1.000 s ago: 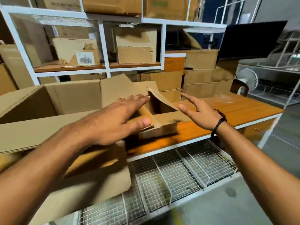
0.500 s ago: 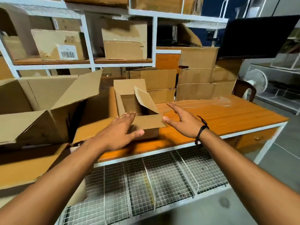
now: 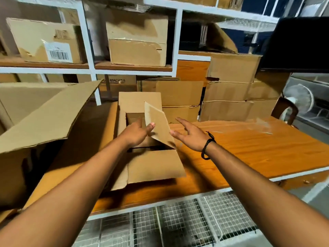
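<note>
My left hand [image 3: 136, 134] reaches flat-fingered over the open small box [image 3: 154, 166], thumb against the inner face of its upright right flap [image 3: 157, 122], gripping nothing. My right hand [image 3: 189, 138] hovers spread and empty just right of that flap, likely to fold it shut. The box sits near-left on the orange table [image 3: 249, 148].

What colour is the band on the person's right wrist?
Black: a thin cord wristband, seen best in the head view.

I'm looking at white metal shelving [image 3: 85, 41] holding cartons [image 3: 137, 50] along the back, an orange wooden table [image 3: 249, 148] standing before it, wire mesh racks [image 3: 187, 225] lying underneath, a white fan [image 3: 299, 98] sitting far right.
</note>
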A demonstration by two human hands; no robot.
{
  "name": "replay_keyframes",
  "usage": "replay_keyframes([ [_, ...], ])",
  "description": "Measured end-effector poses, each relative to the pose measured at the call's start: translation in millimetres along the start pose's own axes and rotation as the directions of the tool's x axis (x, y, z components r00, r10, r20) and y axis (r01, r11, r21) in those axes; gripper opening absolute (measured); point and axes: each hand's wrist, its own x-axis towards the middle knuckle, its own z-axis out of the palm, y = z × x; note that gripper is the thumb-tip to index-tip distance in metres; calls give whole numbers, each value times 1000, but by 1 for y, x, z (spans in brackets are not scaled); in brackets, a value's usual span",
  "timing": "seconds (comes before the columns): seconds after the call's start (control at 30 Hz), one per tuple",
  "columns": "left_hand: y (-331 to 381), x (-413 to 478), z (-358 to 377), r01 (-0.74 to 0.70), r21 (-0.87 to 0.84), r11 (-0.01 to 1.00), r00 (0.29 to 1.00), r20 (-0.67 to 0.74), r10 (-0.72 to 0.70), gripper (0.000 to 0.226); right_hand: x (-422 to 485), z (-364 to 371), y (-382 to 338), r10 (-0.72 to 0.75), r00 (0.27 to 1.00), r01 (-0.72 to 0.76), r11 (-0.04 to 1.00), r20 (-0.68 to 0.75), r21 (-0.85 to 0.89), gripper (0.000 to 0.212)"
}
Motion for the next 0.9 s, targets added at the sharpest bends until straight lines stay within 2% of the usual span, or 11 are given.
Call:
replay_keyframes([
  [0.07,-1,17,6,-66,22,998,997,30,65,64,18,6,9,-27,999,27,1000,27,-15,77],
  [0.13,-7,31,16,-113,182,977,990,107,94,69,28,15,18,-95,991,103,992,96,-74,79],
  [0.2,-12,41,21,-96,335,937,987,152,46,73,32,25,25,-148,972,172,977,183,-123,84],
  [0.23,-14,45,22,-76,342,937,985,171,18,74,34,31,27,-176,960,210,968,218,-141,88],
  [0.33,-11,49,19,-18,116,993,972,233,-10,82,42,52,36,-262,923,330,916,282,-228,93],
  [0.4,-8,50,16,62,-149,987,966,256,-22,77,45,61,40,-301,912,369,898,279,-239,76],
  [0.47,-10,54,14,134,-328,935,969,240,-54,75,44,66,42,-328,907,385,900,265,-204,58],
  [0.53,-12,60,17,188,-377,907,975,186,-124,76,42,68,44,-366,891,420,888,267,-185,54],
  [0.63,-12,62,26,214,-400,891,977,78,-199,71,41,66,45,-412,869,468,864,275,-186,60],
  [0.8,-12,62,48,210,-394,895,961,-83,-263,66,40,55,60,-447,849,506,842,281,-189,63],
  [0.9,-2,66,61,186,-370,910,966,-99,-238,67,41,44,79,-472,839,525,834,272,-172,67],
])
